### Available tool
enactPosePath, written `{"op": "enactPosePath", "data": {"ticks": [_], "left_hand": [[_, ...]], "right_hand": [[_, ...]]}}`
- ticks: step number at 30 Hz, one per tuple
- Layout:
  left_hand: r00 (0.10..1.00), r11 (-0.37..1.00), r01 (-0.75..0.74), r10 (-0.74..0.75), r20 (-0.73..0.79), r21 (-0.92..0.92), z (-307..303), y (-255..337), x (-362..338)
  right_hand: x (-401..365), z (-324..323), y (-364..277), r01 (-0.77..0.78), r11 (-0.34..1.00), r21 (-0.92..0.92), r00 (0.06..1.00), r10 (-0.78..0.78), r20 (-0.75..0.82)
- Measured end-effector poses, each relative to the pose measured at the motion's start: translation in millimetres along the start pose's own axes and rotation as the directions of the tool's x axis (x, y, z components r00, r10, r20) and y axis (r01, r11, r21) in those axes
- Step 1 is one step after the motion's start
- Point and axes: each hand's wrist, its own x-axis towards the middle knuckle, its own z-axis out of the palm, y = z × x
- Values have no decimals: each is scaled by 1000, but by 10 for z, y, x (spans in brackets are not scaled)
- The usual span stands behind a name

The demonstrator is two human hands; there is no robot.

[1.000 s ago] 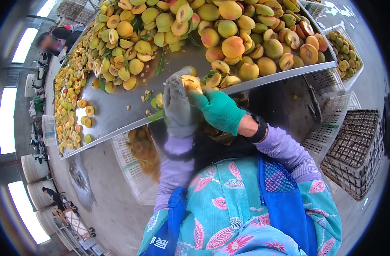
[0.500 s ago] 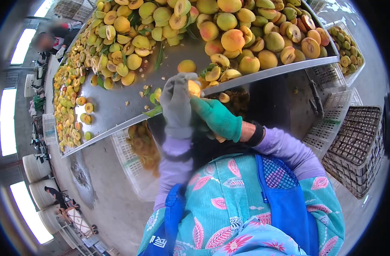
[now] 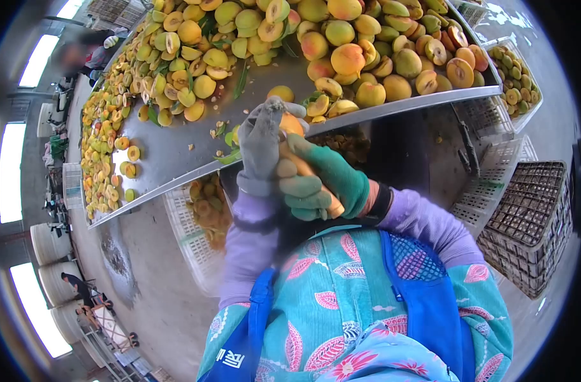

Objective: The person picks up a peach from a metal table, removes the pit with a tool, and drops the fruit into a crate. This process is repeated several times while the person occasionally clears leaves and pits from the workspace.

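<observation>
My left hand [image 3: 259, 146], in a grey glove, is closed around a yellow-orange peach [image 3: 292, 124] just in front of the metal table's edge. My right hand [image 3: 332, 178], gloved in green with greyish fingertips, wraps round the wooden handle [image 3: 334, 205] of a tool. The tool's upper end meets the peach; its working tip is hidden, so its exact kind cannot be made out. Just beyond my left hand, a whole yellow peach [image 3: 281, 93] sits on the table. Halved peaches [image 3: 343, 107] lie to the right of it, along the rim.
The sloping metal table [image 3: 204, 130] carries heaps of whole and halved peaches [image 3: 348, 58]. Below its edge stands a white crate [image 3: 187, 232] holding fruit pieces. To the right are a fruit-filled crate [image 3: 537, 95] and a dark slatted crate [image 3: 526, 223]. Other people are in the background at left.
My right hand has rolled so that its curled fingers and more of the wooden handle now show. The peach has tilted slightly in my left hand. Both hands stay close together.
</observation>
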Motion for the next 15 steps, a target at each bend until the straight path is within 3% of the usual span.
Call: {"op": "enactPosePath", "data": {"ticks": [3,4,7,8,9,11,12,13,14,15], "left_hand": [[998,999,33,-33,49,11,-26,36,-57],[997,992,75,-75,-3,-101,-34,53,-123],[972,891,112,-190,-136,-440,-7,133,-244],[978,870,82,-164,-130,-485,-143,126,-312],[989,891,-27,-42,-141,-454,-505,-81,-385],[942,973,-62,-16,-335,-221,-1162,-175,-658],[911,980,0,82,-405,200,-1403,-105,-754],[865,813,138,180,-468,566,-1643,-34,-845],[897,292,190,335,-287,937,-1936,-34,-861],[926,101,205,304,-227,973,-1911,5,-754]], "right_hand": [[-65,96,-2,-29,957,-290,983,-25,-182],[-36,89,-5,-34,961,-276,981,-22,-195],[138,-159,90,-117,991,60,962,98,256],[162,-160,94,-137,990,38,958,123,258],[169,-152,101,-153,988,23,954,142,265],[108,-79,78,-153,988,0,948,147,283],[15,-25,11,-68,997,-21,997,69,23],[-77,31,-62,-6,997,-83,971,-15,-239],[-107,-174,-127,9,985,-169,912,-77,-403],[-142,-365,-159,-5,969,-249,818,-139,-558]]}}
